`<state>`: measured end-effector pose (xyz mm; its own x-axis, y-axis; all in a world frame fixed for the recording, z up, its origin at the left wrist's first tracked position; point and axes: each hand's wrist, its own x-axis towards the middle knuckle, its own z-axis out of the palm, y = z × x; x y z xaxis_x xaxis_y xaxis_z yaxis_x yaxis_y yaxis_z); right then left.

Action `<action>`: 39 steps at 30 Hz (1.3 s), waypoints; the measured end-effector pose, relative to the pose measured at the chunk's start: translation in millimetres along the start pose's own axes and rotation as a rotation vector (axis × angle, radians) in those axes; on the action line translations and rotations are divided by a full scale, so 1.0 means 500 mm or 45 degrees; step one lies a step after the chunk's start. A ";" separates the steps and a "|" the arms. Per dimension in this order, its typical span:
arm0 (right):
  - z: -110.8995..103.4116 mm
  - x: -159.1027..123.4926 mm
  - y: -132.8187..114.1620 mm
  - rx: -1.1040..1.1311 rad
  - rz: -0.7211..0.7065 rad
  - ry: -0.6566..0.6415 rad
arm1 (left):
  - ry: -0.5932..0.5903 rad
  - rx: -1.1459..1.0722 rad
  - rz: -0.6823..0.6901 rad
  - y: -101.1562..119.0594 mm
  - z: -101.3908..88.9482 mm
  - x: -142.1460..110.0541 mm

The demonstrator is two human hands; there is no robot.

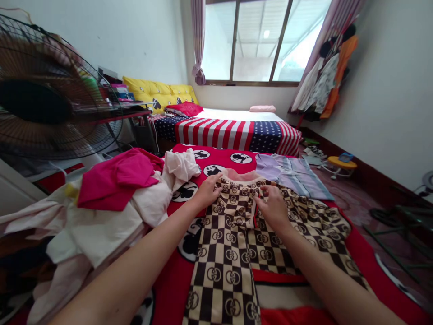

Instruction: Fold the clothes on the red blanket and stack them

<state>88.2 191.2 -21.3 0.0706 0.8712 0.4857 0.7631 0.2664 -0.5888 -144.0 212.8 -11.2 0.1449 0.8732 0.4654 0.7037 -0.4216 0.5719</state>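
Observation:
A brown-and-beige checked garment [232,253] with a round pale collar lies on the red cover in front of me. Its left side is folded inward, and a short sleeve with a red-and-dark edge rests over the middle. My left hand [208,192] is at the left shoulder by the collar, its thumb and fingers closed on the fabric edge. Over the folded sleeve, right of the collar, is my right hand [274,207]. Its thumb and forefinger are apart and touch the cloth. The garment's right side spreads beneath my right forearm.
White clothes [101,230] and a bright pink garment [118,178] are heaped at left, near a large fan [37,101]. A pale lavender-grey garment [291,171] lies flat beyond. Farther back stands a bed with a striped cover [216,134]. A yellow stool [341,162] is at right.

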 end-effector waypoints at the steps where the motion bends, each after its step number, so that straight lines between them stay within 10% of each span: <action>1: -0.004 -0.010 -0.004 -0.051 -0.115 -0.014 | 0.016 -0.002 0.020 -0.002 0.004 -0.002; 8: -0.009 -0.057 -0.045 -0.044 -0.513 -0.266 | 0.353 0.088 -0.187 -0.035 -0.018 0.011; 19: 0.121 0.077 -0.155 -0.153 -0.450 -0.343 | 0.364 0.217 -0.228 -0.017 0.025 -0.055; 27: 0.168 0.100 -0.133 -0.241 -0.190 -0.223 | 0.163 0.345 -0.254 -0.009 0.022 -0.077; 32: 0.142 0.092 -0.114 -0.263 -0.141 -0.224 | 0.059 0.377 -0.310 -0.013 0.027 -0.075; 39: 0.021 -0.003 -0.076 -0.159 -0.586 -0.238 | -0.056 0.371 -0.312 -0.016 0.029 -0.078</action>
<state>52.6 184.0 -6.5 -0.3983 0.7374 0.5456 0.7600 0.5983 -0.2538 -145.4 185.7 -43.7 -0.0270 0.9517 0.3059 0.8884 -0.1174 0.4438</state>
